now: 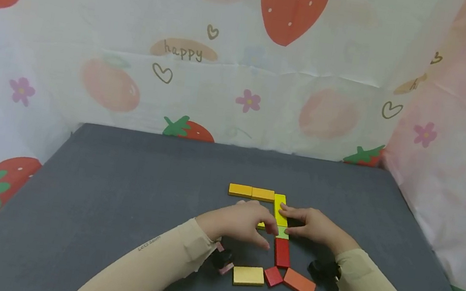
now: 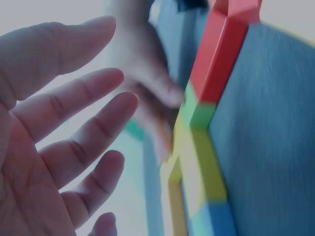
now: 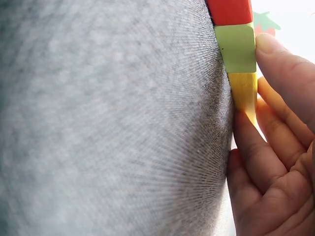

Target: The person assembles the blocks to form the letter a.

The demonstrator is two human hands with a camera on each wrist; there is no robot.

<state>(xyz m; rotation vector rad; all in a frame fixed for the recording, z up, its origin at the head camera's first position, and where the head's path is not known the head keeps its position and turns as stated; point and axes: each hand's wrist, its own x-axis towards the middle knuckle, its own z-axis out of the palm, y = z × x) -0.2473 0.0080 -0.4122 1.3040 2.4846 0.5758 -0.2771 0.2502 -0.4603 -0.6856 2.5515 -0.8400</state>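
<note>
My left hand (image 1: 245,221) hovers over the middle of a block row with fingers spread, its palm bare in the left wrist view. My right hand (image 1: 317,227) touches the row from the right. Its thumb is at the light green cube (image 3: 236,48), and other fingertips lie against the long yellow block (image 1: 281,201). Below the green cube, a red block (image 1: 282,253) continues the row. Another yellow block (image 1: 261,225) is mostly behind the left hand. A blue block (image 2: 220,221) shows beside the yellow in the left wrist view; in the head view it is hidden.
Two yellow-orange blocks (image 1: 240,191) extend left from the row's far end. At the near end lie a small red cube (image 1: 273,276), an orange block (image 1: 299,283) angled right and a pale yellow block (image 1: 248,276). Patterned cloth (image 1: 228,115) walls the grey table (image 1: 145,168).
</note>
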